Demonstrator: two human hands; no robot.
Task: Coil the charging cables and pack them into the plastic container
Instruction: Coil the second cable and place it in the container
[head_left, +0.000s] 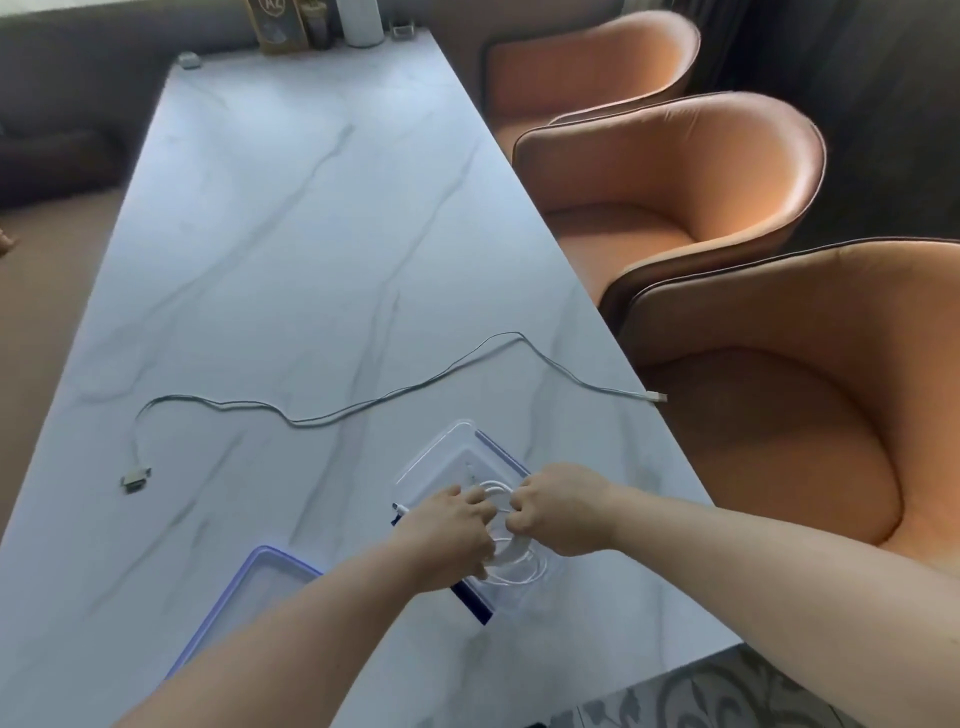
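1. I count two cables: a coiled white charging cable (511, 564) and a long dark cable (363, 405) lying uncoiled across the white marble-veined table (291, 218).
2. The clear rectangular plastic container (457, 441) holds the white coil; its blue-rimmed lid (244, 582) lies just beside it.
3. My left hand (447, 530) and right hand (561, 509) both have fingers pinched on the coil.
4. Three orange cushioned chairs (675, 171).

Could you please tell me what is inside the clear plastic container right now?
A coiled white cable lies inside the plastic container, with the left hand and right hand pressing on it. The hands cover part of the coil and the container's floor.
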